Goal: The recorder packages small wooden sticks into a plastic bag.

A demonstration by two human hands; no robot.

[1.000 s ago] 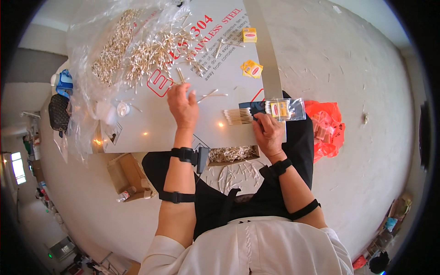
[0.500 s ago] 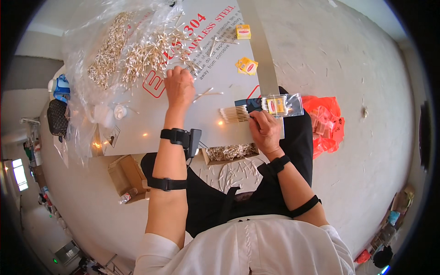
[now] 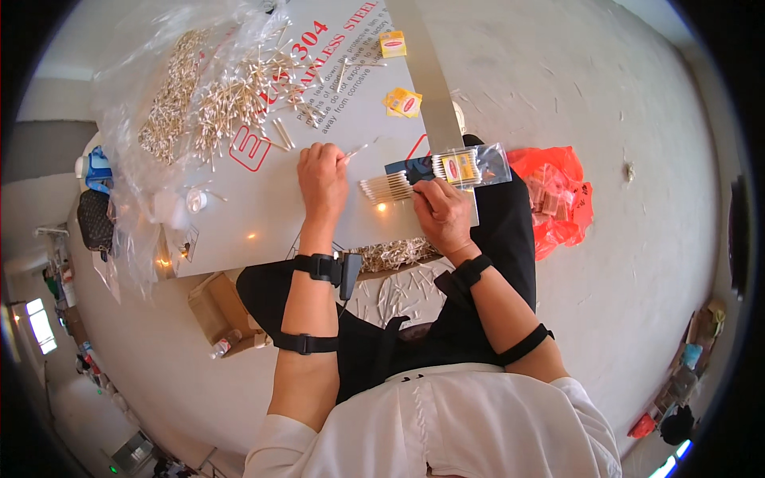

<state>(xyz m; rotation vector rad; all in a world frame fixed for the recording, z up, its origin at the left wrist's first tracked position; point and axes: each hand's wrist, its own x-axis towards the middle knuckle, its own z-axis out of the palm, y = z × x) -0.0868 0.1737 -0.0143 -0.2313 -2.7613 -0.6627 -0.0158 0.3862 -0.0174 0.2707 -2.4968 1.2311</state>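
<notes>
My left hand (image 3: 323,182) is over the table with its fingertips pinched on a cotton swab (image 3: 357,151), whose white tip points up and right. My right hand (image 3: 443,213) has its fingers curled in, at the right end of a neat row of cotton swabs (image 3: 386,189). What its fingertips grip is hidden. Just beyond that hand lies a clear plastic packet (image 3: 496,162) holding swabs and a yellow card (image 3: 460,167). A dark strip (image 3: 414,166) shows between row and packet. A loose pile of cotton swabs (image 3: 231,103) spreads at the far left.
Clear plastic bagging (image 3: 127,119) covers the table's left side. Yellow cards (image 3: 402,103) and another yellow stack (image 3: 392,44) lie far right. A small white round container (image 3: 196,200) stands left. Below the table are an open cardboard box (image 3: 219,311) and scattered swabs; a red bag (image 3: 550,199) lies right.
My left hand has come nearer and to the right, away from the swab pile, and now a swab shows at its fingertips. My right hand stays beside the row. The whole view has shifted slightly.
</notes>
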